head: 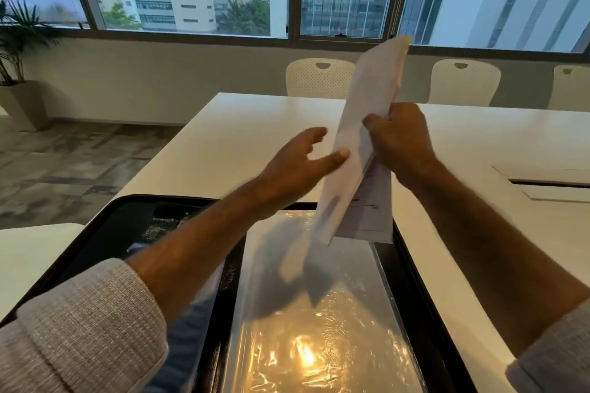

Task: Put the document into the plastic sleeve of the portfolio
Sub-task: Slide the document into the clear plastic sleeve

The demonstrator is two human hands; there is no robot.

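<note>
A white paper document (360, 124) of a few sheets stands nearly upright in the air above the open black portfolio (105, 233). My right hand (402, 143) grips the sheets at their right edge, about halfway up. To their left is my left hand (303, 163), fingers spread, with the thumb touching the near sheet's left edge. The document's lower corner hangs just over the top of a glossy plastic sleeve (319, 329), which lies flat on the portfolio's right half and reflects a lamp.
The portfolio rests on a white table (230, 134) close to its near edge. A cable hatch (542, 182) is set into the table at the right. White chairs (319, 76) line the far side under the windows. A potted plant (19, 51) stands far left.
</note>
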